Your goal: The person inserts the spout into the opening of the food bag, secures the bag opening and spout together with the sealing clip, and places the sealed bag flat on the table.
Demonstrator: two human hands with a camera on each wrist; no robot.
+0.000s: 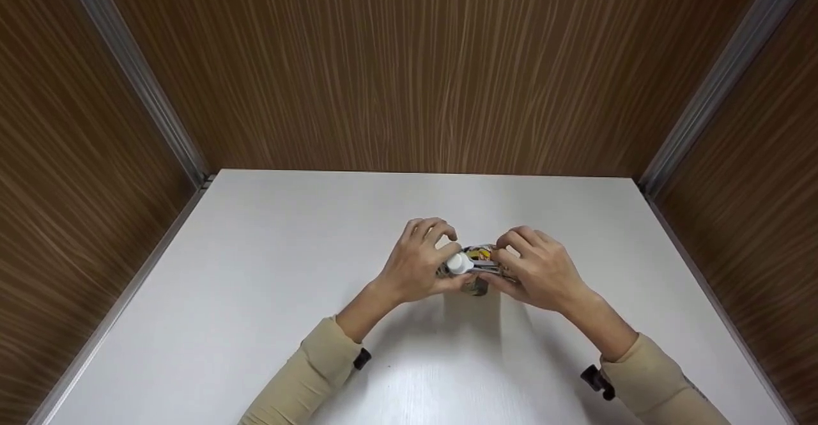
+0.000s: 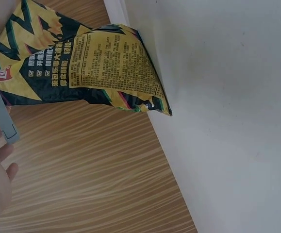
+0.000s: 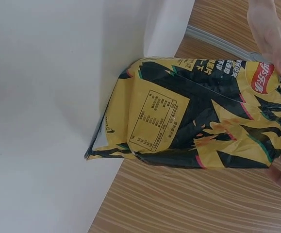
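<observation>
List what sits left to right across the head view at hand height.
Left wood wall → bare table → left hand → white clip → chip bag → right hand → right wood wall.

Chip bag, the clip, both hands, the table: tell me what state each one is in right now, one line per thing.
Chip bag: yellow and black, standing upright on the table, held at its top between both hands; whether the top is sealed cannot be told.
Clip: white, at the bag's top; open or clamped cannot be told.
Left hand: fingers curled round the bag's top and clip.
Right hand: fingers curled round the bag's top.
Table: white, bearing the bag.
</observation>
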